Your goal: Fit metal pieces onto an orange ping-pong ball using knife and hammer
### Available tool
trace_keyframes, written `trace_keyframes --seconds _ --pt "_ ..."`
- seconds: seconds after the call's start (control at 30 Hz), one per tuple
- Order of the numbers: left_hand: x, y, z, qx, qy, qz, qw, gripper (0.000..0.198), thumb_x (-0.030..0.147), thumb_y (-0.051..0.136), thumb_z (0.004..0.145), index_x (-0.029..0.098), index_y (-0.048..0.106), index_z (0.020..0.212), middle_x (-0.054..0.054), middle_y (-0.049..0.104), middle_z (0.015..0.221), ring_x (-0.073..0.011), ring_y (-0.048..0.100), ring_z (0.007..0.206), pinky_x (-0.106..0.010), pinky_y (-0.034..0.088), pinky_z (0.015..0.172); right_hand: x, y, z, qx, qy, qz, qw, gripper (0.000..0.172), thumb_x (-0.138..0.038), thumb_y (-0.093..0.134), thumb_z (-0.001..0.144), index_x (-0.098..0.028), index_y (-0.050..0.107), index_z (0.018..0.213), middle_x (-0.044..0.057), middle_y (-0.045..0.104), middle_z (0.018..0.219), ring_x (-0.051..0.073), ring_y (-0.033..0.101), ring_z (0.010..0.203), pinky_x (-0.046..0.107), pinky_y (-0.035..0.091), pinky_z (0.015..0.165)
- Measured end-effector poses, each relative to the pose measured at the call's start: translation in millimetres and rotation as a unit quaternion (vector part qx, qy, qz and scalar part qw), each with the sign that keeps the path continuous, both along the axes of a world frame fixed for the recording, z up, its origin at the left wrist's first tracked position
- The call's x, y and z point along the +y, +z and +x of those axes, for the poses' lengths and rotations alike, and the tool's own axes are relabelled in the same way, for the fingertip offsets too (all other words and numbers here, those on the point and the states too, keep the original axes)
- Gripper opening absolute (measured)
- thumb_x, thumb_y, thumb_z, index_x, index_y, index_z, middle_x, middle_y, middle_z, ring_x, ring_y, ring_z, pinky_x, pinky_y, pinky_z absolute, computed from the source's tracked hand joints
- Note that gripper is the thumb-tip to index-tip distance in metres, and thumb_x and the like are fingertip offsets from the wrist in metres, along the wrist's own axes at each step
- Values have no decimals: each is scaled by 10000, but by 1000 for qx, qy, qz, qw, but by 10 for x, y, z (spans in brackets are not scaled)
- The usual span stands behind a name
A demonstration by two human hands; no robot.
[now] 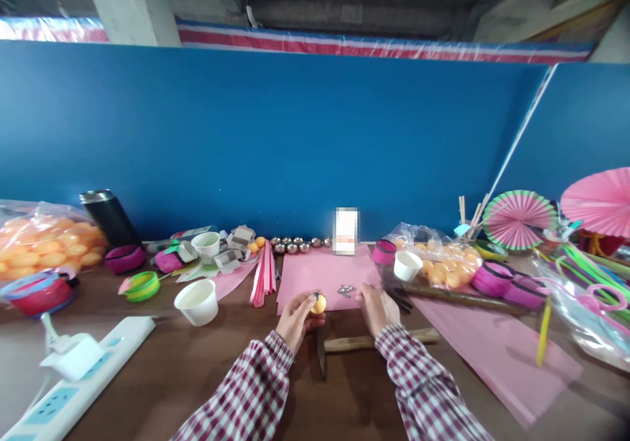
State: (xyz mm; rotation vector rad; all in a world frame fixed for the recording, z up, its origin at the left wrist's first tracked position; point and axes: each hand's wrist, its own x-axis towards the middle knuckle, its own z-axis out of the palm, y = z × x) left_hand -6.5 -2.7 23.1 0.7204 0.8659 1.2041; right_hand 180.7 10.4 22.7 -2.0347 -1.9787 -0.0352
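My left hand (296, 319) is closed round a small orange ball (319, 304) at the near edge of a pink paper sheet (325, 273). My right hand (378, 308) rests on the same sheet with its fingers curled, next to a small pile of silver metal bits (346, 290); whether it pinches one I cannot make out. A wooden-handled hammer (364, 343) lies on the brown table (197, 375) just below both wrists. Both sleeves are red and white check.
White paper cups (197, 301) (407, 265), folded pink strips (264, 274), a row of metal bells (295, 244), bags of orange balls (42, 241) (445, 264), a black flask (109, 216), a white power strip (73, 375), pink paper fans (518, 219) and another pink sheet (497, 356) surround me.
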Motion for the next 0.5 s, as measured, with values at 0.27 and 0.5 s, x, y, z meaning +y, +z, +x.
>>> trace_keyframes --seconds 0.27,0.5 --pt "19 -39 -10 2 -5 10 1000 349 295 643 644 88 588 919 -51 639 665 -117 592 515 -210 497 468 -15 33 -19 -1 -1 -8 1000 150 -247 403 823 -224 546 786 0 582 768 128 515 697 240 225 511" --pt "12 -36 -10 1 -4 9 1000 353 300 650 635 92 594 914 -49 638 665 -115 590 515 -212 494 470 -30 55 -15 3 5 -12 1000 124 -249 430 803 -228 551 795 -2 580 776 128 513 703 235 221 503"
